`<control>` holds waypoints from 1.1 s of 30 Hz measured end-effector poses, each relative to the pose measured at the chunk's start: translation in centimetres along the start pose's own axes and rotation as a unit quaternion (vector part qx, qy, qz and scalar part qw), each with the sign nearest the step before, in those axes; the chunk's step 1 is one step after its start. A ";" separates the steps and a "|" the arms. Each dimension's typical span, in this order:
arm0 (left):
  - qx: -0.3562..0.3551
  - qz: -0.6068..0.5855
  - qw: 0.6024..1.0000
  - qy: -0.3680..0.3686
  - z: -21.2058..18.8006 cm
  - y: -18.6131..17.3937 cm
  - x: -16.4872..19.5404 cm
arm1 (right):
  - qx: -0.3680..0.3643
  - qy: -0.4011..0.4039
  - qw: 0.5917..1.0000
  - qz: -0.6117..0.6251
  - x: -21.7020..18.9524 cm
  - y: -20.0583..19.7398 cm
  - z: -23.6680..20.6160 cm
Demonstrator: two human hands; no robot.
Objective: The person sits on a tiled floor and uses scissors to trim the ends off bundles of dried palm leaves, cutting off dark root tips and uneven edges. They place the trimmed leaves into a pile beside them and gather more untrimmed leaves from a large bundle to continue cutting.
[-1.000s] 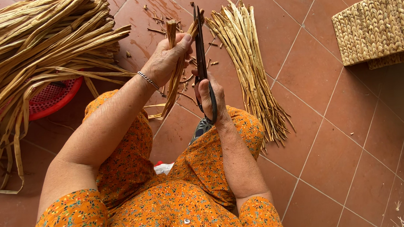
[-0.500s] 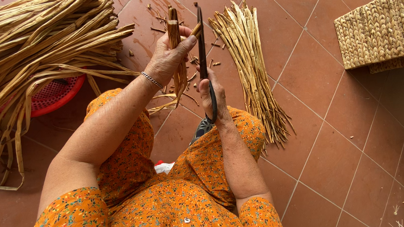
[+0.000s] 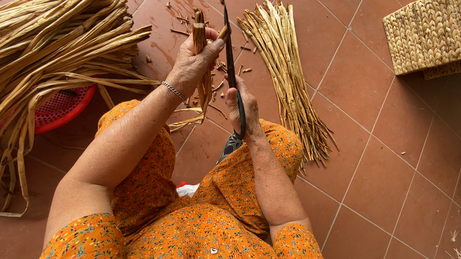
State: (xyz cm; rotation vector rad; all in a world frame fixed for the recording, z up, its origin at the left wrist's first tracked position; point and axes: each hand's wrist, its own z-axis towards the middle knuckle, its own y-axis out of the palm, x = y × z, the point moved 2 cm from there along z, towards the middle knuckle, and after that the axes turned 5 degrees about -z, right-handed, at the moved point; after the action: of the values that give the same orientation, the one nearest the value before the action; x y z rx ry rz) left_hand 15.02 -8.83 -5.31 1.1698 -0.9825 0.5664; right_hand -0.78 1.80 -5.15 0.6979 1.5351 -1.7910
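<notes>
1. While the person sits over the tiled floor (image 3: 389, 152), the left hand (image 3: 193, 66) is clenched around a short bunch of dried stalks (image 3: 200, 36), held upright so that the cut ends face the blade.
2. Right hand (image 3: 245, 107): wrapped tightly around the handle of a long dark knife (image 3: 229, 45), blade pointing away from the body and touching the stalks, with the left thumb pressed near it as a guide.
3. Trimmed bundle (image 3: 285, 74): laid in a neat row on the floor just right of the knife, within easy reach.
4. Uncut stalk heap (image 3: 48, 55): piled at the upper left over a red basket (image 3: 61, 109).
5. Woven basket (image 3: 435, 29): upper right corner, well apart.
</notes>
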 end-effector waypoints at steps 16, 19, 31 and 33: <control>-0.016 -0.029 0.999 -0.027 0.6 -0.7 -0.7 | 0.029 0.033 0.999 0.013 0.3 -0.1 -0.7; -0.009 0.035 0.999 -0.033 0.8 -0.8 -1.2 | 0.063 0.016 0.997 0.050 0.3 -0.8 -0.5; -0.019 0.451 0.887 0.100 -1.7 2.1 -2.6 | 0.197 -0.062 0.952 0.228 -0.3 -0.4 0.4; -0.035 0.465 0.872 0.150 -2.5 2.7 -2.8 | 0.224 -0.060 0.946 0.227 -0.2 -0.6 0.8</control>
State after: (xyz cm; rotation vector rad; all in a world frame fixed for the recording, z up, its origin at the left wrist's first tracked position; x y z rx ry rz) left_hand 12.32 -5.34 -6.56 0.4466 -1.2496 1.4170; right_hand -1.05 1.09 -4.48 1.0403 0.7958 -1.7850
